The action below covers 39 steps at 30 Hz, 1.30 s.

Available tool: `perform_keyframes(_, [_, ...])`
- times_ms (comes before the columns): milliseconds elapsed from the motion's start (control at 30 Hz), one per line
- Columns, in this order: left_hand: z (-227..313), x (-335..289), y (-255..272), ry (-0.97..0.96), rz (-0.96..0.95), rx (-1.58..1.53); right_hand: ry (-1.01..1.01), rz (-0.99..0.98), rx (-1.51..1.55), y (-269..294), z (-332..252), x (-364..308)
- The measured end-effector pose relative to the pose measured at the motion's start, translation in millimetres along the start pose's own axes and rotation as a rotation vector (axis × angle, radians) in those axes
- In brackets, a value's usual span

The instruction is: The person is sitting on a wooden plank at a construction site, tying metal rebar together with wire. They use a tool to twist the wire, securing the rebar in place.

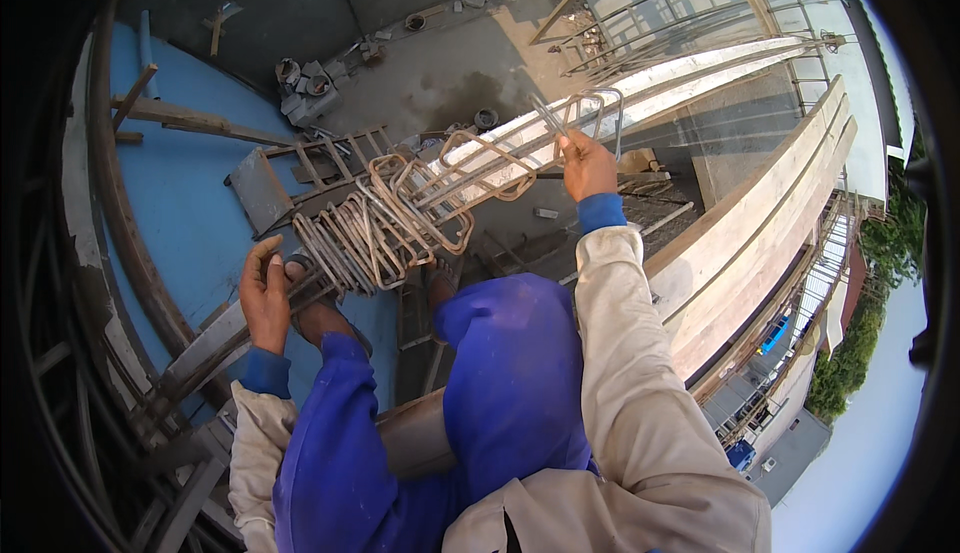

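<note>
My right hand (587, 166) is closed in a pinch on a grey bent steel stirrup (617, 103), held out over the far part of a long beam. My left hand (265, 298) is beside the near end of a bundle of rusty stirrups (350, 238), its fingers apart and holding nothing; whether it touches the bundle I cannot tell. These square rings are packed close together around long steel bars (470, 178). Farther along, a looser rusty stirrup (510, 185) lies tilted over the bars. My feet rest near the bundle, between my hands.
Beneath the whitish beam (690, 88), a concrete floor (450, 68) lies far below with buckets and rubble. Wooden planks (760, 223) run along my right. A ladder-like wooden frame (340, 158) stands below at left, by a blue surface (190, 213). Dark bars crowd the lower left.
</note>
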State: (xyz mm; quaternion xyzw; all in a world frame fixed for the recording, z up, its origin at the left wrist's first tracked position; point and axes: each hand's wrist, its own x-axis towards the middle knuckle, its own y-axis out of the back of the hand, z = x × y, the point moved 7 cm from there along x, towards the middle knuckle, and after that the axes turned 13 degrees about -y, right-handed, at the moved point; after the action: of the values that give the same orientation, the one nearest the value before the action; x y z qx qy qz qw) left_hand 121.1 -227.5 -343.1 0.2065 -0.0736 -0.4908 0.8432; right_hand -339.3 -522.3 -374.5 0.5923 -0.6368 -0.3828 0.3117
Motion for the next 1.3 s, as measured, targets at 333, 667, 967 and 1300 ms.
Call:
perform_keyframes(333, [-71,-132,22,0.280,0.278,-0.080,-0.387,-0.052,0.359,4,83,11])
perform_keyframes(667, [186,40,-123,-0.788,-0.549,0.187,-0.531,-0.377,0.452,-19,101,9])
perform_keyframes(967, [247,41,-371,-1.224,-0.885,0.608,-0.704,-0.342,0.918,-39,104,-46])
perform_keyframes(1300, [200,60,-416,-1.028,-1.137,0.909,-0.495,-0.367,0.396,-34,79,-41])
